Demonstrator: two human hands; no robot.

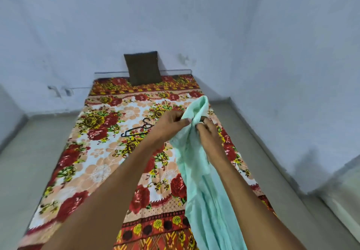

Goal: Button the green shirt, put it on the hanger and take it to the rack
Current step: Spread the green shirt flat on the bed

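The light green shirt [202, 187] hangs bunched in the air over the right half of the bed, its top end sticking up above my hands. My left hand [171, 125] pinches the shirt's upper part from the left. Right beside it, my right hand [207, 133] grips the same fold from the right, fingers curled into the cloth. A thin black hanger [136, 130] lies flat on the floral sheet, left of and just beyond my left hand, apart from the shirt. No buttons can be made out.
The bed with a red and yellow floral sheet [93, 152] runs away from me to the blue wall. A dark brown cushion [143, 67] leans on the wall at its far end. Grey floor [29, 162] lies on both sides.
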